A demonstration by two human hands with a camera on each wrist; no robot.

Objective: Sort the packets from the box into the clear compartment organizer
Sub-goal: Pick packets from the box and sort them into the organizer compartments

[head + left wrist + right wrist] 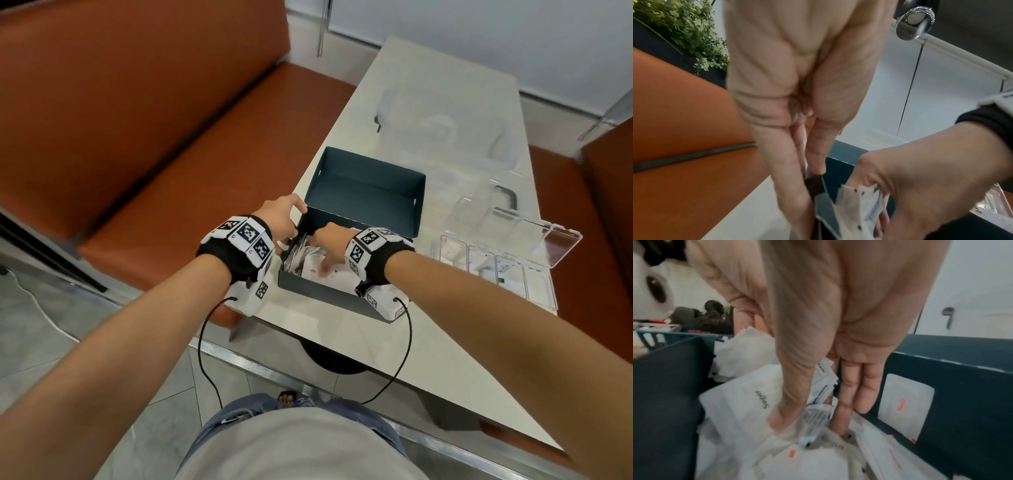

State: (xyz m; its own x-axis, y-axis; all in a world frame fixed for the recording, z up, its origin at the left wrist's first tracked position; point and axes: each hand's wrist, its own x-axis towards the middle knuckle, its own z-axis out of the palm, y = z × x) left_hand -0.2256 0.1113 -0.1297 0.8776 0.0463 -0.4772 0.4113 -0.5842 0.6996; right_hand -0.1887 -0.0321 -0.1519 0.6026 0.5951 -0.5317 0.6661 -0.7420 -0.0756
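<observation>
Digging in the box (370, 186), the right hand (330, 236) pinches one packet (815, 417) between its fingers (863, 394), the left hand (279, 219) gripping the box wall; next, likely, lift it clear to the organizer (539, 287).

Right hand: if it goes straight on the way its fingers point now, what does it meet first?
The right hand points down into the box; its fingers reach among the packets, so it would likely press into that pile first. Depth is blurred.
</observation>
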